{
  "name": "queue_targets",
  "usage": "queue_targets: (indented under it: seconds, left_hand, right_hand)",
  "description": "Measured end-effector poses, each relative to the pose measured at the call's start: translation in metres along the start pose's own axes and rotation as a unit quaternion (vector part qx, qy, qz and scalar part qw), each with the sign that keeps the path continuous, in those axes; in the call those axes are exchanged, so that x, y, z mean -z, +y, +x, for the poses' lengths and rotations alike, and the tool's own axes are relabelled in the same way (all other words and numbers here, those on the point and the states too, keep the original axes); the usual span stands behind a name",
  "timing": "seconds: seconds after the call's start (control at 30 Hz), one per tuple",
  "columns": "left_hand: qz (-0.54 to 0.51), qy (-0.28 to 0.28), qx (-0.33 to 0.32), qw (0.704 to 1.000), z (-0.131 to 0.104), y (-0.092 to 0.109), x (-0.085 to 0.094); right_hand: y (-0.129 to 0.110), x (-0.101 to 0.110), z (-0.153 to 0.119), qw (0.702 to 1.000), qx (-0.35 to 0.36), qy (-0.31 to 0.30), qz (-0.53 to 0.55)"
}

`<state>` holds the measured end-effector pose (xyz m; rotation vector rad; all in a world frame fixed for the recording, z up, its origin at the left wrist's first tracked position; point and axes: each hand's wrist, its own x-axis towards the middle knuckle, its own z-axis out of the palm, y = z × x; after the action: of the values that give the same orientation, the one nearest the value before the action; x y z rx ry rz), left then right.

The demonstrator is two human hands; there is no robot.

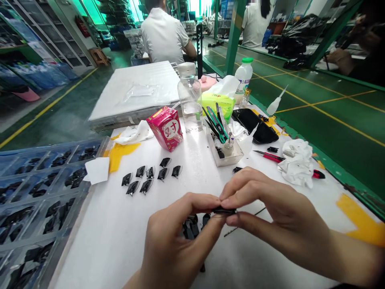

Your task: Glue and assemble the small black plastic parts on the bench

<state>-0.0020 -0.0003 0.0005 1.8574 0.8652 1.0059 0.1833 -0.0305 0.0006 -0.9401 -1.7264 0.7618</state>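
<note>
Between the fingertips of both hands is a small black part (224, 210), held just above the white table (111, 224). My left hand (183, 237) pinches its left end between thumb and forefinger. The right end is gripped by the thumb and fingers of my right hand (270, 208). More black pieces (191, 226) lie on the table behind my left hand, partly hidden by it. Farther off to the left, several small black parts with thin curved wires (146, 186) are spread out. A thin dark rod (237, 228) lies partly beneath my right hand.
Compartment trays of black parts (33, 192) stand at left. Beyond the hands are a red box (166, 128), a clear bottle (192, 100), a tool holder (225, 156), a black tray (255, 125), a red cutter (269, 155) and crumpled white cloths (296, 160). People sit farther back.
</note>
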Motion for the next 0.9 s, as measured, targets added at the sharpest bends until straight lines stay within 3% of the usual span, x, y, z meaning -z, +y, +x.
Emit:
queue_targets:
  seconds: [0.1,0.2,0.4,0.5,0.57,0.63,0.7,0.77,0.83,0.9]
  left_hand:
    - [-0.017,0.033,0.027,0.999,0.0,0.002,0.001]
    - [-0.008,0.053,0.012,0.998,0.001,0.003,0.001]
    - [0.001,0.038,-0.038,0.999,0.0,0.003,0.003]
    - [0.006,0.04,-0.045,0.998,-0.001,0.004,0.004]
    - [-0.032,0.053,0.005,0.998,0.0,0.004,0.006]
    - [-0.13,0.066,0.099,0.984,0.004,0.003,0.007]
    - [-0.257,0.067,0.201,0.943,0.008,0.0,0.008]
    - [-0.345,0.064,0.275,0.895,0.013,-0.004,0.008]
    - [-0.369,0.058,0.314,0.873,0.016,-0.007,0.008]
    - [-0.347,0.05,0.332,0.876,0.018,-0.007,0.007]
  right_hand:
    - [0.002,-0.001,0.0,0.999,-0.014,0.001,-0.035]
    - [0.003,-0.004,-0.001,0.996,0.0,-0.005,-0.084]
    - [0.0,-0.007,0.001,0.992,0.033,-0.013,-0.12]
    - [-0.001,-0.003,0.0,0.987,0.011,-0.027,-0.157]
    - [0.002,0.0,-0.004,0.972,-0.017,-0.09,-0.217]
    - [0.008,0.002,-0.01,0.935,-0.008,-0.186,-0.302]
    - [0.017,0.002,-0.018,0.888,0.042,-0.262,-0.376]
    - [0.026,-0.001,-0.023,0.857,0.089,-0.293,-0.415]
    - [0.031,-0.004,-0.026,0.854,0.11,-0.299,-0.411]
    - [0.029,-0.004,-0.025,0.88,0.094,-0.272,-0.379]
